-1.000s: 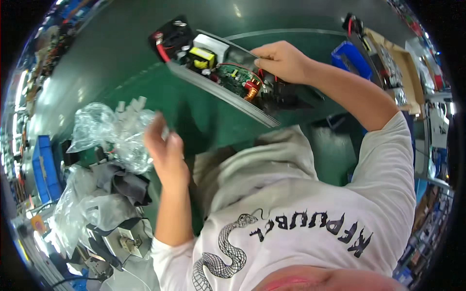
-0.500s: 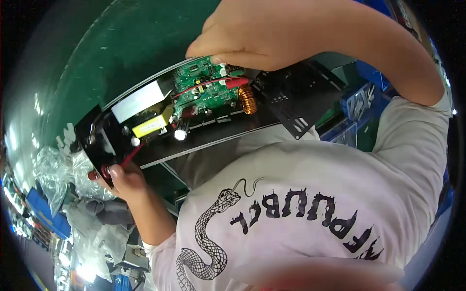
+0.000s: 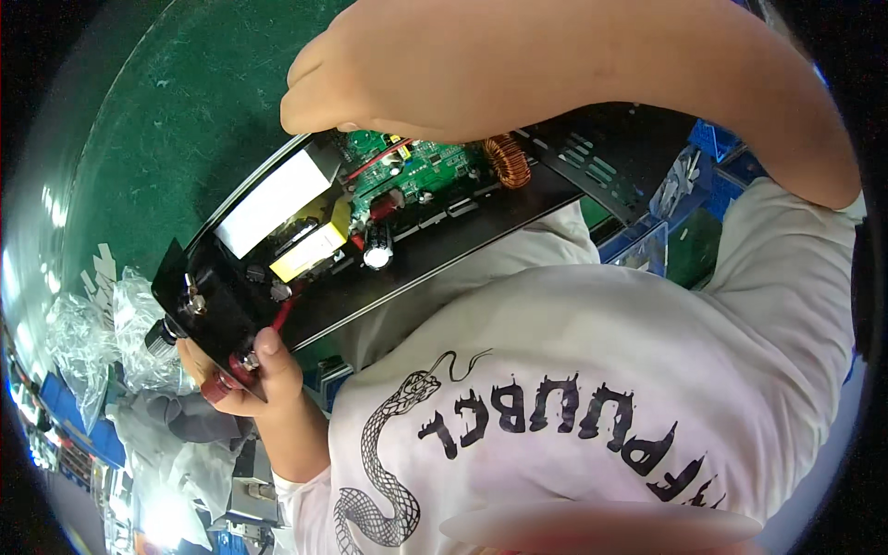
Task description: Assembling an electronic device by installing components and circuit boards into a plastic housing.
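Note:
A long black metal case (image 3: 398, 282) lies tilted across my front, with a green circuit board (image 3: 444, 162) inside. The board carries a copper-wound coil (image 3: 508, 162), a yellow-wrapped transformer (image 3: 313, 248) and a capacitor (image 3: 377, 248); a pale metal plate (image 3: 276, 203) stands beside them. At the left end, my left hand (image 3: 268, 388) pinches a black end panel (image 3: 222, 319) by its near corner, thumb inside, fingers outside around a red terminal knob (image 3: 218, 387). A black knob (image 3: 161, 337) sits farther along. My right hand (image 3: 370, 88) is curled over the case's far rim; its fingertips are hidden.
Clear plastic bags (image 3: 139, 338) lie at the left. Blue bins (image 3: 638, 250) with small parts stand at the right. A slotted black plate (image 3: 601, 171) extends from the case's right end. A green work surface (image 3: 203, 102) spreads beyond the case.
My right hand has moved left along the far rim and covers more of the board. The end panel has tilted, showing its inner side and black knob. My left hand has shifted slightly nearer.

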Action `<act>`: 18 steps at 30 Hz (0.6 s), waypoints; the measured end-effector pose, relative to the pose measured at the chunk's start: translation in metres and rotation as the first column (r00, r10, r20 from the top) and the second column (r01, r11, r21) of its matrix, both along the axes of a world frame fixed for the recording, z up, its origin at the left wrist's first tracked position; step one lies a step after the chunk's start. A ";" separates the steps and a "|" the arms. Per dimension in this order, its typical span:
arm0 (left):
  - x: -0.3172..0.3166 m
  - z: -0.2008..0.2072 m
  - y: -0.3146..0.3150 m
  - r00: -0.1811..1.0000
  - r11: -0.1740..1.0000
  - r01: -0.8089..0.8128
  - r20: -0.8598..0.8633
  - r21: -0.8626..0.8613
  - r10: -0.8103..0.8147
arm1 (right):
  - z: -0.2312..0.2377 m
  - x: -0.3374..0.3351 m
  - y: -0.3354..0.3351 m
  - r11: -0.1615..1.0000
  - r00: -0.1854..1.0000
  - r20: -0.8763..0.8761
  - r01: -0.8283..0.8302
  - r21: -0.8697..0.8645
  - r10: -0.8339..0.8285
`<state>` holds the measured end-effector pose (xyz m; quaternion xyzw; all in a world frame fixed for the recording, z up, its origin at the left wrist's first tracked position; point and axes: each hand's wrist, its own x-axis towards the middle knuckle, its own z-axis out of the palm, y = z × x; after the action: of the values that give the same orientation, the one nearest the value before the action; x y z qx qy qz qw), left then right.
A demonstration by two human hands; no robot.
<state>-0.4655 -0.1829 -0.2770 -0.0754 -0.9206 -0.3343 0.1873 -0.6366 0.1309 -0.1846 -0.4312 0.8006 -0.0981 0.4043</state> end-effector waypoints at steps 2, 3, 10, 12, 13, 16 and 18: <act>-0.004 -0.005 0.006 0.998 0.976 -0.022 0.065 0.217 0.008 | -0.004 0.000 -0.001 0.999 1.000 -0.005 -0.008 -0.038 0.007; -0.002 -0.005 0.006 0.995 0.948 -0.043 0.101 0.316 0.011 | -0.008 -0.001 -0.003 0.998 1.000 -0.004 -0.016 -0.063 0.016; 0.021 -0.058 -0.059 0.986 0.760 -0.149 0.158 0.632 0.061 | -0.004 -0.003 -0.005 0.998 0.996 0.093 -0.007 -0.060 0.012; 0.022 -0.062 -0.078 0.978 0.759 -0.174 0.203 0.628 0.057 | -0.003 -0.005 -0.007 0.998 0.996 0.086 -0.013 -0.063 0.019; 0.021 -0.064 -0.075 0.978 0.757 -0.173 0.201 0.630 0.056 | -0.003 -0.006 -0.007 0.998 0.997 0.079 -0.014 -0.065 0.019; 0.014 -0.060 -0.053 0.987 0.670 -0.144 0.150 0.728 0.049 | -0.001 -0.004 -0.004 0.998 0.998 0.065 -0.008 -0.066 0.012; 0.011 -0.053 -0.045 0.978 0.628 -0.194 0.197 0.754 0.065 | -0.002 -0.003 -0.004 0.997 0.998 0.060 -0.008 -0.075 0.013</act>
<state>-0.4541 -0.2275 -0.3298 0.1036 -0.7050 -0.6843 0.1550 -0.6401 0.1271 -0.1866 -0.4471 0.7814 -0.1390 0.4125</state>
